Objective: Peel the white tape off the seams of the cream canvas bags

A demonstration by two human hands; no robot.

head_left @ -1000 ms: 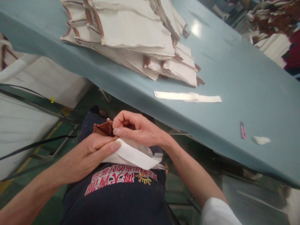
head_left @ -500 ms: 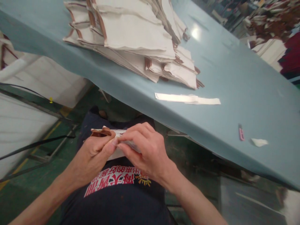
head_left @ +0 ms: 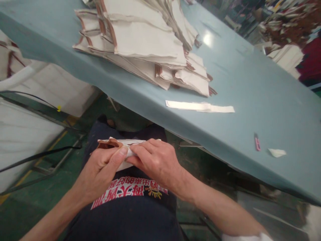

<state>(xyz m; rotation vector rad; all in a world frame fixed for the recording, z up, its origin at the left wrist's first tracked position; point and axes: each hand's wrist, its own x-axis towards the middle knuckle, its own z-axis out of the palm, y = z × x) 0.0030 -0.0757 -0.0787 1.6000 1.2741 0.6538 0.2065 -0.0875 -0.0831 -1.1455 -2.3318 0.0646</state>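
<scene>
Just above my apron I hold a cream fabric piece (head_left: 131, 142) with brown trim at its left end. My left hand (head_left: 104, 167) is closed on it, thumb pressed on top near the brown-edged part. Close beside it, my right hand (head_left: 157, 160) pinches the same cloth, its fingers wrapped over the edge. Much of the piece is hidden under my fingers. On the blue-covered table (head_left: 240, 140) in front lies a pile of cream fabric pieces (head_left: 147, 40) with brown edges. Nearer me are overlapping narrow white strips (head_left: 198, 106).
A small pink-handled tool (head_left: 257, 142) and a white scrap (head_left: 277, 152) lie toward the table's right. White-covered bundles (head_left: 27, 127) and a metal frame with a black strap stand at my left. More brown, cream and dark red fabric (head_left: 288, 30) is heaped at the far right.
My right hand has closed down onto the cloth; its fingers were more raised and pinching near my left thumb. My left hand has kept its grip. The view has shifted slightly.
</scene>
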